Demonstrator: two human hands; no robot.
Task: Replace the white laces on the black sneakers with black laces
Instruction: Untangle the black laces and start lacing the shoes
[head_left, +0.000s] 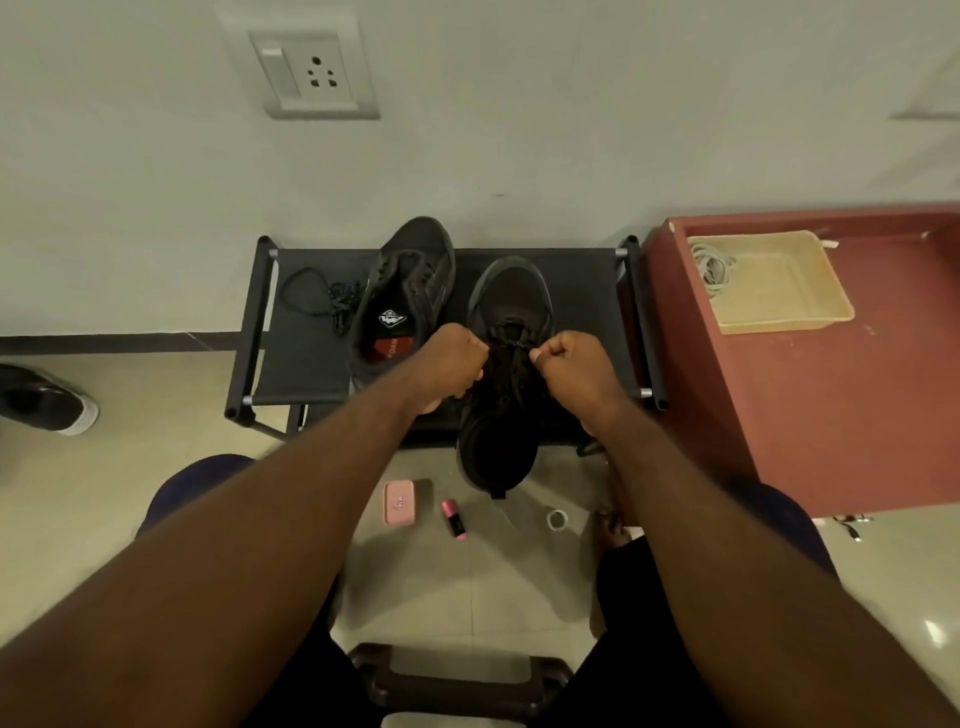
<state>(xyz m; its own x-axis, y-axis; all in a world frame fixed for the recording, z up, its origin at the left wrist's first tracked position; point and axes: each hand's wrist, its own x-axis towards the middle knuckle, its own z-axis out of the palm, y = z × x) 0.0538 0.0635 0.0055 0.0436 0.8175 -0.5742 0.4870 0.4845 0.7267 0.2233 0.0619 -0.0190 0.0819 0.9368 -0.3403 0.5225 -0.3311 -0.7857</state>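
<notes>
Head view: at centre frame the left hand (454, 364) and right hand (574, 366) are curled over a black mesh sneaker (511, 296). The fingers of each hand pinch a strand of the thin black lace (511, 338) threaded across its tongue. The sneaker lies on a low black fabric-topped rack (301, 364), its heel overhanging the lower edge. Just left of it lies a second black sneaker (410, 270), unlaced, and further left a loose black cord lace (317, 296). At the right of the frame, a beige plastic tray (779, 317) on a red-brown desk (831, 415) holds a pale coil (714, 267), possibly the white laces.

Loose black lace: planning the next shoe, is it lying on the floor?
No, the loose black lace lies on the black rack, beside the untouched sneaker.
</notes>
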